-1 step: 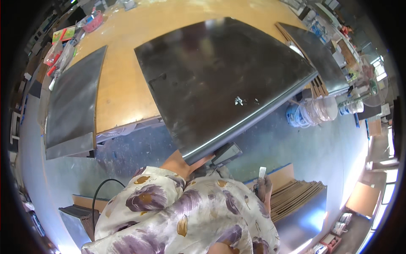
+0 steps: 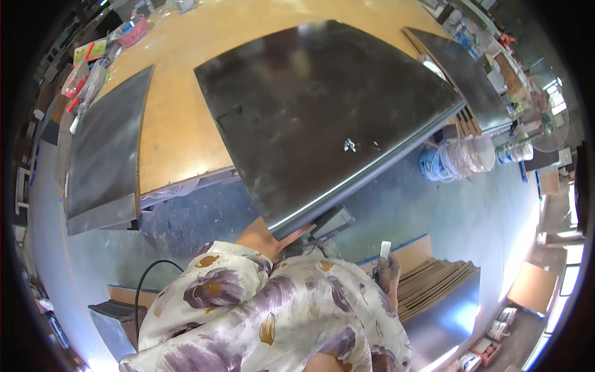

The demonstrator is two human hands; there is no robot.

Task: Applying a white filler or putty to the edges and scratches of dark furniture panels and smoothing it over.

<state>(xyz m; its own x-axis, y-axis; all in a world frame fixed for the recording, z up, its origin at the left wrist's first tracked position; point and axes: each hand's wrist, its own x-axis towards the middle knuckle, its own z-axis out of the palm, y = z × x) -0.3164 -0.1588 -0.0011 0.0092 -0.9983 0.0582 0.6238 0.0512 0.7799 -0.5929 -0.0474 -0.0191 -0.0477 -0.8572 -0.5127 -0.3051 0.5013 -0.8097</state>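
A large dark, glossy panel (image 2: 334, 111) lies tilted across the table and juts over its near edge. Its long rim facing me is rounded and shiny, and a few whitish specks mark the surface. Under the panel's near corner, my left hand (image 2: 265, 240) grips it from below; most of its fingers are hidden by the panel. Away from the panel, low at my right side, my right hand (image 2: 389, 274) is closed around a small flat-bladed tool (image 2: 385, 249) whose pale tip points up.
Dark panels lie on the yellowish table (image 2: 176, 136) at left (image 2: 108, 152) and far right (image 2: 465, 77). Buckets (image 2: 455, 161) stand beyond the panel's right end. A stack of panels (image 2: 437, 297) is by my right hand; another stack (image 2: 114, 319) sits low left, near a black cable (image 2: 149, 273).
The view has shifted very slightly. Both hands, the panel and the tool otherwise hold their places.
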